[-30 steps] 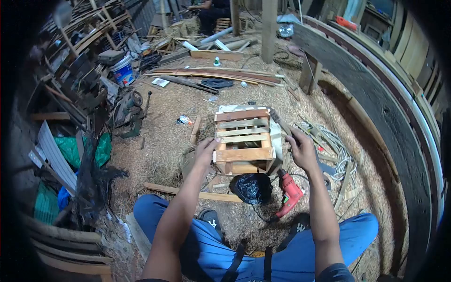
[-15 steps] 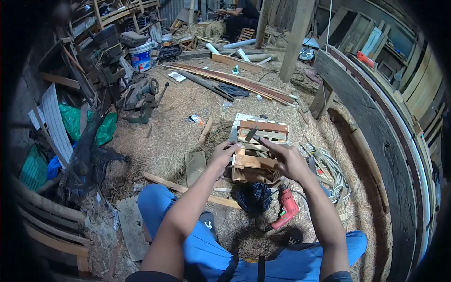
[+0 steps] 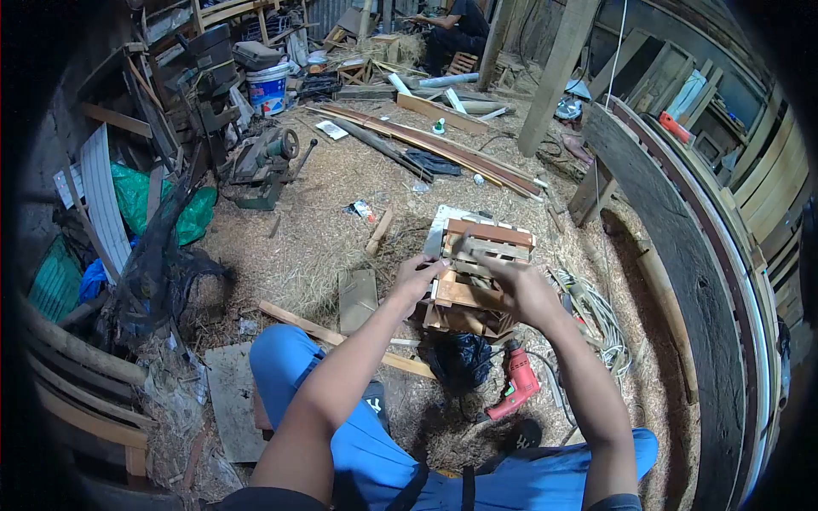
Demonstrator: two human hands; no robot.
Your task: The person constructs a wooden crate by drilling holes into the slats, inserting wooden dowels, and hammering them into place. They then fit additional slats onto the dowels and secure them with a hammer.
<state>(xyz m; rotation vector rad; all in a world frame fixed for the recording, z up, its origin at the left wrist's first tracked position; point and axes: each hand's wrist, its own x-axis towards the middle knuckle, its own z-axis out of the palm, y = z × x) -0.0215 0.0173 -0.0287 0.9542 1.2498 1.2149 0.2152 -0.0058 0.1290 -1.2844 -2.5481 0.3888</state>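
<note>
We see a hammer (image 3: 466,248), smeared by motion blur, gripped in our right hand (image 3: 527,292) over the wooden crate (image 3: 464,295) on the sawdust floor (image 3: 324,230). Our left hand (image 3: 416,278) clasps the crate's left edge.

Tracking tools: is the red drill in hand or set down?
Set down: the red drill lies on the floor beside a black bag.

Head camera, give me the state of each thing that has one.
wooden crate, standing on the sawdust floor, slats up
left hand, gripping the crate's left edge
right hand, closed on a small tool over the crate
red drill, lying untouched
black bag, crumpled beside the drill
white bucket, upright
</note>
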